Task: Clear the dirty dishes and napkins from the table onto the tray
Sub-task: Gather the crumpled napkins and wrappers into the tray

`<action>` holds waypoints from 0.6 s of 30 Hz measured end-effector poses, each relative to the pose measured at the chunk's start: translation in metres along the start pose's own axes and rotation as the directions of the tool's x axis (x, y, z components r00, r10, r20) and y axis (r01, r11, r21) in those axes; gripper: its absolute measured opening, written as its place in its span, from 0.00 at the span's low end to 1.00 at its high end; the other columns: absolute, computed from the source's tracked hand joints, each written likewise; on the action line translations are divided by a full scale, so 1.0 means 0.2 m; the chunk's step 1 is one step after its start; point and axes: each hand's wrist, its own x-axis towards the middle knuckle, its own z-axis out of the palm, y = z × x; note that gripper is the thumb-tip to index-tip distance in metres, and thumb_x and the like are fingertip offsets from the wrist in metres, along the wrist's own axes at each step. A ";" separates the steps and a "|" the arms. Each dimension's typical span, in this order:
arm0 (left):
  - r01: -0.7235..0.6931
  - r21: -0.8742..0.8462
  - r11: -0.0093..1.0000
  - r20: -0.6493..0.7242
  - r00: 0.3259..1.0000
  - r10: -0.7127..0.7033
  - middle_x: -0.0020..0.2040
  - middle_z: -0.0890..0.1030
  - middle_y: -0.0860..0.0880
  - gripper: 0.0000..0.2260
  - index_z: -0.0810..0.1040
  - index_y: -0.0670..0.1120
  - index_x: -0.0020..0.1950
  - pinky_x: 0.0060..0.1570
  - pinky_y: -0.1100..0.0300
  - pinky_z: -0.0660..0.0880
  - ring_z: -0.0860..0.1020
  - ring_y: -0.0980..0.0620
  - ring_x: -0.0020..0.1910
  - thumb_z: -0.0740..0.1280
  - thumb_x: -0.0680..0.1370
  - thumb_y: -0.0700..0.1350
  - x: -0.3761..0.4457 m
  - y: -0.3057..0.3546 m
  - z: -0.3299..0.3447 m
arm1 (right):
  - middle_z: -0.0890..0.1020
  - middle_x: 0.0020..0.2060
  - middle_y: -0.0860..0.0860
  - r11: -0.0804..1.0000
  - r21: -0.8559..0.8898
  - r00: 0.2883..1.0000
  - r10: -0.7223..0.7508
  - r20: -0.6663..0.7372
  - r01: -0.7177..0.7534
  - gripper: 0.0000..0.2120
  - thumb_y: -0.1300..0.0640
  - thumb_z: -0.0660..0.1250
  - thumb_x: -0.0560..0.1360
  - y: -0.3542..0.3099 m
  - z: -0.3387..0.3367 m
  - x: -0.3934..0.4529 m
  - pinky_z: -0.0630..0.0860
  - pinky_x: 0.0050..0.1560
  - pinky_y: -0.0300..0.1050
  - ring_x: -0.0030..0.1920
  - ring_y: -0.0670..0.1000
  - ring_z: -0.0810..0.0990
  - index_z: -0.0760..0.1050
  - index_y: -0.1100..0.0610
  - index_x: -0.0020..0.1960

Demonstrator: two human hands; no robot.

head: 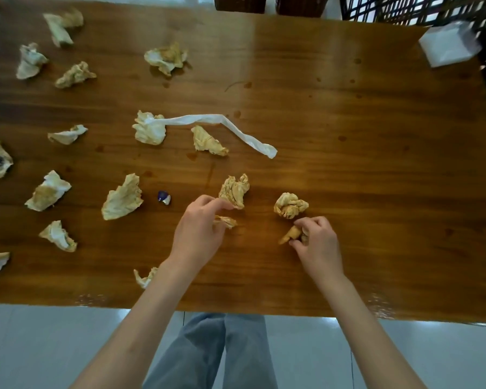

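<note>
Head view, looking down on a brown wooden worktop (348, 136) scattered w/ crumpled, stained napkins. I judge the step in hand to be gathering napkins; no tray and no dishes show in view, so I can't say where the load goes.

My left hand (199, 228) reaches fwd over the near-centre of the worktop, forearm angled up from bottom left. Its fingertips pinch the lower edge of a brown-stained napkin (234, 191), and a smaller scrap (226, 221) is tucked under its curled fingers, so it's closed on paper, not spread.

My right hand (316, 242) sits to the right, knuckles up, fingers curled round a small twisted napkin piece (291, 234) poking out to the left. Just beyond it, apart from the fingers, lies a balled napkin (290, 205).

Most napkins lie untouched on the left half, incl. a long white twisted strip (225, 124) near centre. A small blue-and-silver foil wrapper (164, 197) lies left of my left hand. A white tissue pack (448, 46) sits at the far right corner.

Next move, as I judge it: lift both handfuls clear, poss. scoop the balled napkin too, then find the tray. Lots left, approx. most of the job.
</note>
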 end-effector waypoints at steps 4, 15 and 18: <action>0.024 0.099 0.995 0.088 0.996 -0.033 0.58 0.75 0.53 0.20 0.77 0.55 0.59 0.50 0.62 0.74 0.73 0.52 0.57 0.75 0.70 0.43 0.03 -0.02 0.03 | 0.78 0.52 0.52 0.999 0.044 0.998 -0.014 -0.058 0.016 0.14 0.65 0.70 0.72 -0.01 -0.02 0.03 0.68 0.47 0.34 0.49 0.47 0.75 0.79 0.56 0.57; 0.068 0.069 0.995 -0.065 0.996 -0.063 0.57 0.76 0.51 0.10 0.80 0.51 0.52 0.49 0.65 0.69 0.73 0.52 0.57 0.73 0.72 0.44 0.16 0.00 0.09 | 0.67 0.67 0.52 1.000 0.001 1.000 0.019 -0.013 -0.019 0.26 0.66 0.62 0.74 -0.14 -0.03 0.20 0.71 0.57 0.43 0.66 0.52 0.66 0.67 0.51 0.70; 0.061 0.080 0.995 -0.049 0.997 -0.057 0.63 0.74 0.50 0.12 0.79 0.51 0.53 0.54 0.63 0.69 0.71 0.51 0.62 0.74 0.71 0.44 0.22 0.06 0.13 | 0.65 0.69 0.53 0.998 -0.020 0.998 0.057 0.023 -0.056 0.24 0.55 0.60 0.78 -0.16 0.02 0.20 0.69 0.59 0.45 0.68 0.53 0.63 0.63 0.53 0.73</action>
